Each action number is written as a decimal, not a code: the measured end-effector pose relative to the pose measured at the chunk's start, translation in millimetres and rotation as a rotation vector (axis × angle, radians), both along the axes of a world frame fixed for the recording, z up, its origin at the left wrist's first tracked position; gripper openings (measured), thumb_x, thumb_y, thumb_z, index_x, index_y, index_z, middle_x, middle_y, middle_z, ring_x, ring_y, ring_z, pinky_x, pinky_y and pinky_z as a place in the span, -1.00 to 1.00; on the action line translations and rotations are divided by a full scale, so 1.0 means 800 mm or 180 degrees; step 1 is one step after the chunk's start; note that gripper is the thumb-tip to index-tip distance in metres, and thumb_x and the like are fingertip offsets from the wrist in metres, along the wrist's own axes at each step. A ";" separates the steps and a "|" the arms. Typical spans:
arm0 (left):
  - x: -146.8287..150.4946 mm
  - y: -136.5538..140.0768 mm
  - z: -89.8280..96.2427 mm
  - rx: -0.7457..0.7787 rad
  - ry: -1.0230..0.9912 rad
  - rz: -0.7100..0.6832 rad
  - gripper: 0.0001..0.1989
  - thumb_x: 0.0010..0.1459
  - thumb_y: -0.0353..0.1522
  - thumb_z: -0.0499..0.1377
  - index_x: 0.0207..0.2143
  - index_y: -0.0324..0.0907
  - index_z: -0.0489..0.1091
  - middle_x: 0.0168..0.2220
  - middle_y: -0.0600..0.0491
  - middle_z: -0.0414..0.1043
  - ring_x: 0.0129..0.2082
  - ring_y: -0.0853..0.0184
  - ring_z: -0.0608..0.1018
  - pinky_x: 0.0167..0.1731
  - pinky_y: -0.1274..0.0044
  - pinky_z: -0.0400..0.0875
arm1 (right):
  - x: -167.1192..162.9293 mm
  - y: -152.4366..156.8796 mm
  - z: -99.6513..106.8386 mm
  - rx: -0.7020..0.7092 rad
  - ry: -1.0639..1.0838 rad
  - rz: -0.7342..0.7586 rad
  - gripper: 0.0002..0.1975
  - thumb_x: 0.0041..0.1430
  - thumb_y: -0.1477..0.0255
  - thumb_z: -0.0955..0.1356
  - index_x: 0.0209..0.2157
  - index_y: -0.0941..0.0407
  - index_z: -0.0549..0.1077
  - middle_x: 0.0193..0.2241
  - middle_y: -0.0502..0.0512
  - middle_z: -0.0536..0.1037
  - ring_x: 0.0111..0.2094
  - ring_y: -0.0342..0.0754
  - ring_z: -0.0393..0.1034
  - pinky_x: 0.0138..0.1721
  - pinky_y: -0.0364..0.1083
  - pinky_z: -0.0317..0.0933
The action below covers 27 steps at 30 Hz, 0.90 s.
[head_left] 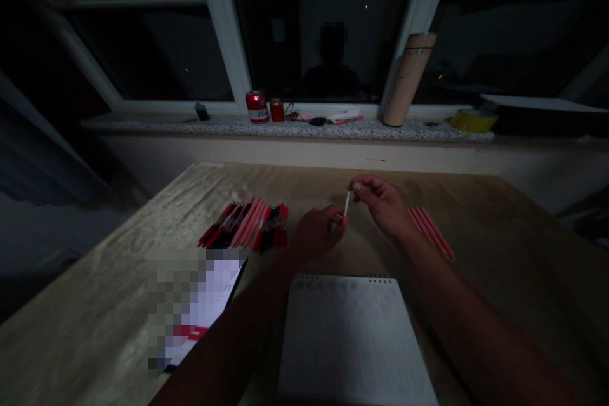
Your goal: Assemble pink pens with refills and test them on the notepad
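Observation:
Above the top of the notepad, my left hand [316,231] is closed around a pink pen barrel [345,219], most of it hidden by the fingers. A thin white pen refill [347,204] rises from the barrel's upper end, tilted slightly right. My right hand [380,200] pinches the refill's top between thumb and fingertips. Left of my hands lies a row of pens [250,225] in pink, red and black. Several pink pens [431,231] lie side by side beyond my right wrist.
A spiral notepad [352,336] lies between my forearms on the cloth-covered table [109,279]. A lit phone [214,298] is beside my left forearm. On the windowsill stand a red can [257,108], a small red jar [276,110], a tall tan cylinder [409,79] and yellow tape [473,121].

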<state>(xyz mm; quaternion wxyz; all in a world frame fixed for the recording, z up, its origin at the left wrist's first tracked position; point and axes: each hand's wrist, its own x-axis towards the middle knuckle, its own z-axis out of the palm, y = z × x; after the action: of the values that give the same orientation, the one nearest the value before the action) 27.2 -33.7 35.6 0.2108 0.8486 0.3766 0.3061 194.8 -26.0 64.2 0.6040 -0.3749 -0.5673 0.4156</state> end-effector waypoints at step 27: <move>-0.001 -0.001 0.001 -0.0053 -0.0043 -0.0020 -0.81 0.16 -0.26 0.03 -0.27 -0.16 0.34 -0.48 0.16 0.51 -0.56 0.45 0.47 -0.41 0.61 0.26 | 0.000 0.000 -0.003 0.0049 -0.0104 0.0027 -0.76 0.00 0.24 0.40 -0.36 0.12 0.46 -0.42 0.01 0.47 -0.46 -0.18 0.25 -0.37 -0.14 0.16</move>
<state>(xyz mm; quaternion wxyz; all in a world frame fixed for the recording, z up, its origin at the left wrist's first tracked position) 26.1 -34.5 36.3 0.2213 0.8459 0.3750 0.3079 195.0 -25.7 62.2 0.5958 -0.3745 -0.5819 0.4076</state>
